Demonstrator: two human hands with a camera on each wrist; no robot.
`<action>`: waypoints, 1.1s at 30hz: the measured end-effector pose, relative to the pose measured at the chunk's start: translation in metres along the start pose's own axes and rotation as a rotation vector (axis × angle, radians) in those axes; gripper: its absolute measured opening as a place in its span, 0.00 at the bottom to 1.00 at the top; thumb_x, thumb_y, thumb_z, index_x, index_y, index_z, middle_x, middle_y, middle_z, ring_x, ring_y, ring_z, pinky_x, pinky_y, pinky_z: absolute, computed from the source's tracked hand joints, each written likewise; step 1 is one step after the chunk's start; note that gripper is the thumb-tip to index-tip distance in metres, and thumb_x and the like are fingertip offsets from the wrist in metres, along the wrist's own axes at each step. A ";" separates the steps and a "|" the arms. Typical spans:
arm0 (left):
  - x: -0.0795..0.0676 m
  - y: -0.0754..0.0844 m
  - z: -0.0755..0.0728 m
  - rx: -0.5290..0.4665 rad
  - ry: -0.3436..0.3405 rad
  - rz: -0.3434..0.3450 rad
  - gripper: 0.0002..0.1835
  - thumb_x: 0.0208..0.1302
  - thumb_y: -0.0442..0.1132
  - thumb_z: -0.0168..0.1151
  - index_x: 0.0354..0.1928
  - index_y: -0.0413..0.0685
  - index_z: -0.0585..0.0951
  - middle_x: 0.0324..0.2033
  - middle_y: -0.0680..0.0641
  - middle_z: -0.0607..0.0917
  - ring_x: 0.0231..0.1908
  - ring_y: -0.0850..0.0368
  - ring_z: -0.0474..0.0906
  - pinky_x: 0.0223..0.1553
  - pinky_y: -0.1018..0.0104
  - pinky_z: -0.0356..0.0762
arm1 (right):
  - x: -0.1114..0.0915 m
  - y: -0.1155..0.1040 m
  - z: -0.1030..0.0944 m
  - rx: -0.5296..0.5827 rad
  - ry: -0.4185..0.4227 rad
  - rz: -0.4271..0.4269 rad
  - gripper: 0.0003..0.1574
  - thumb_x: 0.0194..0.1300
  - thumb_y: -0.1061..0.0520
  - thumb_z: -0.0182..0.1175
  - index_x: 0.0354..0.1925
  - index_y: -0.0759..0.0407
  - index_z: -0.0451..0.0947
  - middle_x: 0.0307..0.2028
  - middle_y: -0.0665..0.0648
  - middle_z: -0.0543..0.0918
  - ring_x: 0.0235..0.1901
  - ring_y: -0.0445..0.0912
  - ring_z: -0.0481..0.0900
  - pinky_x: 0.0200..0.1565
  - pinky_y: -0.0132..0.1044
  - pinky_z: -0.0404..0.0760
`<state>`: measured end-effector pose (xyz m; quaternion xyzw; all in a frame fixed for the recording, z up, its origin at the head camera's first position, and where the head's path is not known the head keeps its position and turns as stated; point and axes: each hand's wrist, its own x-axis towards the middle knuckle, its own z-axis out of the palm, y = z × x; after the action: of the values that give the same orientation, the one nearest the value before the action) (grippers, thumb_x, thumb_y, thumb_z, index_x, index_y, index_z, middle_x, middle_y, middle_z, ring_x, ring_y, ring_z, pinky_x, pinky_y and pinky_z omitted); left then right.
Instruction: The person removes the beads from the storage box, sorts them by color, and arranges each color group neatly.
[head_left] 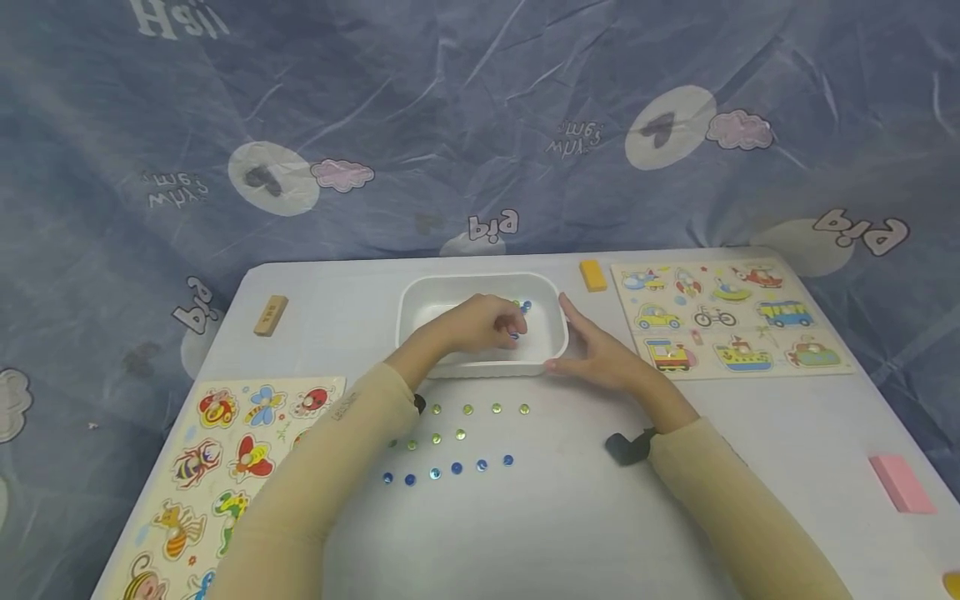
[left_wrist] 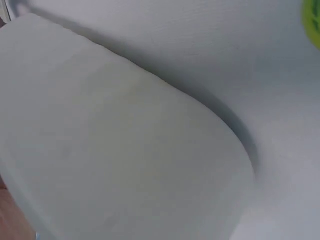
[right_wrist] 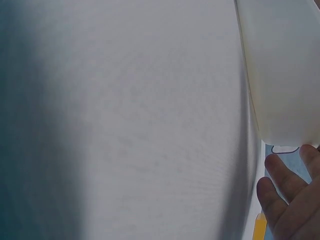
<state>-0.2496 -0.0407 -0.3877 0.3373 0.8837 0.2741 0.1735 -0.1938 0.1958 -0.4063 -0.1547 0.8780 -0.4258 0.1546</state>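
A white plastic tray (head_left: pixel 480 367) stands near the table's back edge, with a few small blue and green discs (head_left: pixel 527 306) inside. My left hand (head_left: pixel 483 323) reaches into it over the front rim, fingers curled. A blue disc (head_left: pixel 513 335) shows between the thumb and fingertips. My right hand (head_left: pixel 600 354) rests against the tray's right end, thumb at the front corner and fingers extended along the side. In the right wrist view, its spread fingers (right_wrist: pixel 282 177) are at the tray's end. The left wrist view shows the tray's outer wall (left_wrist: pixel 125 140) up close.
Rows of green discs (head_left: pixel 468 409) and a row of blue discs (head_left: pixel 457 468) lie before the tray. An insect puzzle board (head_left: pixel 217 450) is at left, a vehicle puzzle board (head_left: pixel 727 321) at right. Wooden (head_left: pixel 271 316), yellow (head_left: pixel 592 276) and pink (head_left: pixel 902 483) blocks lie around.
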 end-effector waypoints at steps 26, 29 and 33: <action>-0.084 0.055 0.060 -0.191 0.179 -0.133 0.10 0.51 0.56 0.69 0.35 0.65 0.84 0.09 0.55 0.66 0.12 0.63 0.60 0.16 0.72 0.60 | 0.010 0.022 0.003 -0.066 0.017 -0.013 0.70 0.51 0.39 0.69 0.74 0.39 0.29 0.75 0.47 0.38 0.75 0.51 0.37 0.70 0.57 0.45; -0.081 0.057 0.072 -0.080 0.106 -0.099 0.10 0.51 0.56 0.70 0.34 0.65 0.85 0.13 0.59 0.72 0.17 0.65 0.65 0.22 0.72 0.64 | 0.010 0.023 0.003 -0.069 0.013 0.003 0.69 0.52 0.39 0.69 0.73 0.38 0.29 0.75 0.46 0.38 0.75 0.51 0.37 0.71 0.56 0.44; -0.074 0.060 0.081 0.002 0.019 -0.073 0.08 0.49 0.55 0.71 0.32 0.66 0.85 0.17 0.63 0.77 0.22 0.66 0.65 0.25 0.72 0.65 | 0.011 0.024 0.004 -0.057 0.009 0.006 0.68 0.52 0.39 0.68 0.73 0.36 0.29 0.75 0.44 0.37 0.75 0.49 0.36 0.71 0.56 0.43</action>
<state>-0.1269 -0.0246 -0.4067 0.3026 0.8973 0.2698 0.1745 -0.2050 0.2025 -0.4292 -0.1545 0.8910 -0.4007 0.1473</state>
